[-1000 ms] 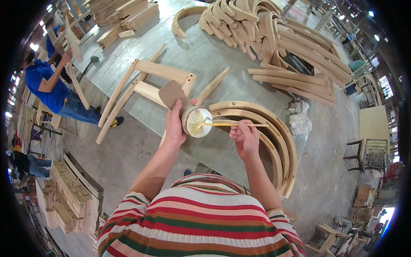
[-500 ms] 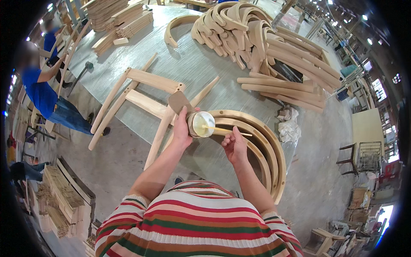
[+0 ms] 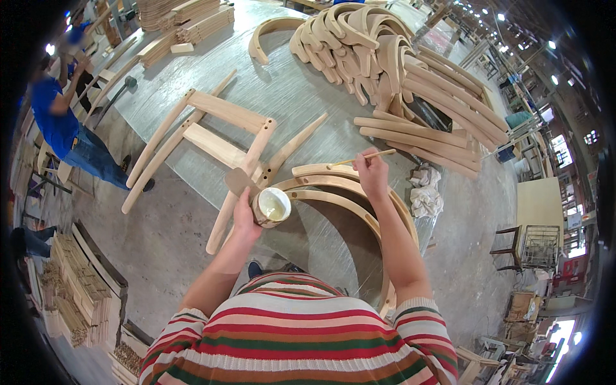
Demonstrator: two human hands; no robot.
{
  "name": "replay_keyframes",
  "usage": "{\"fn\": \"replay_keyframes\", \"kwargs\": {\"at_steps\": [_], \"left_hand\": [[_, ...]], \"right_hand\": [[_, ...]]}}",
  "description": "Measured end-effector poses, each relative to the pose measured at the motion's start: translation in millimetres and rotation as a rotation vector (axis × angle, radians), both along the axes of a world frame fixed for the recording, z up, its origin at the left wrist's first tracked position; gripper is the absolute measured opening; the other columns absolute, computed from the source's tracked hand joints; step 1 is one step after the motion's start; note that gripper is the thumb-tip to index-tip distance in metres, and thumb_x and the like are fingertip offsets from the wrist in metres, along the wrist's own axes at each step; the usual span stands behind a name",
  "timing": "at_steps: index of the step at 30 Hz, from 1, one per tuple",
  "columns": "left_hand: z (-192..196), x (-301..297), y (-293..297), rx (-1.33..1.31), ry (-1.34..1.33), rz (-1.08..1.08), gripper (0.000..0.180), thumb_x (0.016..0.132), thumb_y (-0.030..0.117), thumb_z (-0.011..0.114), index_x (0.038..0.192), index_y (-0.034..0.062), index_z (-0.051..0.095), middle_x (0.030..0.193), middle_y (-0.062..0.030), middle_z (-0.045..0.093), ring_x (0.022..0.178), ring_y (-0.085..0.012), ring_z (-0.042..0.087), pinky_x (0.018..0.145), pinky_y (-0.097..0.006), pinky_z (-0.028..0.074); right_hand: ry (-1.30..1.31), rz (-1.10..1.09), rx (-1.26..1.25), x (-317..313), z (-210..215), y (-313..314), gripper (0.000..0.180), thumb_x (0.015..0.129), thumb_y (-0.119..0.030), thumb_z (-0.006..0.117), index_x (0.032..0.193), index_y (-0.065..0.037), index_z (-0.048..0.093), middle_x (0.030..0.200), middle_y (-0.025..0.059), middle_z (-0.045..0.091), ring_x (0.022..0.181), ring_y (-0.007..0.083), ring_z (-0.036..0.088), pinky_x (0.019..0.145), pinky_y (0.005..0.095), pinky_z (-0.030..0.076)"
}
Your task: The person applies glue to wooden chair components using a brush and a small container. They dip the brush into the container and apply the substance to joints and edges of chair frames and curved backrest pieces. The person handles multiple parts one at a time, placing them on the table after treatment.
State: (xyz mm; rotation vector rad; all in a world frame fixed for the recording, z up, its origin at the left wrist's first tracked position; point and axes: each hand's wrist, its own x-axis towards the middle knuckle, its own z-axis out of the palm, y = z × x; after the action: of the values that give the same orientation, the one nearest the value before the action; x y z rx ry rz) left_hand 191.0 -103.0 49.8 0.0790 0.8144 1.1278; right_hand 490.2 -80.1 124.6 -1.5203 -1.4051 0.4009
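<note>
My left hand (image 3: 245, 221) is closed round a round, open tub (image 3: 262, 221) with a white inner wall and pale yellowish paste (image 3: 274, 206) in it. A flat brown paddle-shaped piece (image 3: 238, 181) sticks out past the same hand. Pinched in my right hand (image 3: 372, 173) is a thin yellowish stick (image 3: 387, 153). Its left tip lies over or on the end part of the outermost curved wooden piece (image 3: 311, 170); contact cannot be made out. More curved pieces (image 3: 333, 195) nest inside that one, nearer me. My right forearm covers part of them.
A wooden chair frame (image 3: 231, 115) lies at left on the film-covered table (image 3: 269, 90). Behind are piled curved parts (image 3: 350, 48), long rails (image 3: 417, 131) and stacked slats (image 3: 205, 29). Crumpled white cloth (image 3: 425, 192) sits at right. Another person (image 3: 54, 122) stands far left.
My right hand has lifted the stick out of the tub and carried it up and right to the curved pieces. My left hand has moved the tub down and left.
</note>
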Motion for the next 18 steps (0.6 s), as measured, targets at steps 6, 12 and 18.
{"fn": "replay_keyframes", "kwargs": {"at_steps": [6,12,18], "left_hand": [[0,-15,-9,0.008,0.08,0.056,0.039,0.095,0.035,0.041,0.121,0.0049,0.044,0.113,-0.008,0.057,0.103,-0.0205,0.057,0.089,-0.037,0.046],[7,-23,-14,-0.022,0.098,0.038,0.041,0.096,0.035,0.038,0.122,0.0046,0.044,0.116,-0.008,0.056,0.106,-0.0204,0.056,0.091,-0.036,0.045],[10,-21,-16,0.0,0.114,0.045,0.04,0.097,0.035,0.037,0.122,0.0047,0.044,0.116,-0.0081,0.056,0.107,-0.0206,0.056,0.091,-0.036,0.046]], "right_hand": [[-0.097,0.111,-0.092,-3,-8,20,0.018,0.089,-0.019,0.054,0.088,-0.002,0.054,0.063,0.0111,0.059,0.055,0.0188,0.059,0.057,0.0305,0.047],[0.062,0.123,-0.31,-2,8,29,0.022,0.09,-0.019,0.052,0.089,0.003,0.055,0.066,0.011,0.061,0.058,0.017,0.06,0.059,0.0298,0.049],[0.088,0.107,-0.335,-3,9,30,0.022,0.09,-0.019,0.051,0.09,0.003,0.056,0.069,0.0113,0.062,0.059,0.0169,0.061,0.06,0.029,0.049]]}}
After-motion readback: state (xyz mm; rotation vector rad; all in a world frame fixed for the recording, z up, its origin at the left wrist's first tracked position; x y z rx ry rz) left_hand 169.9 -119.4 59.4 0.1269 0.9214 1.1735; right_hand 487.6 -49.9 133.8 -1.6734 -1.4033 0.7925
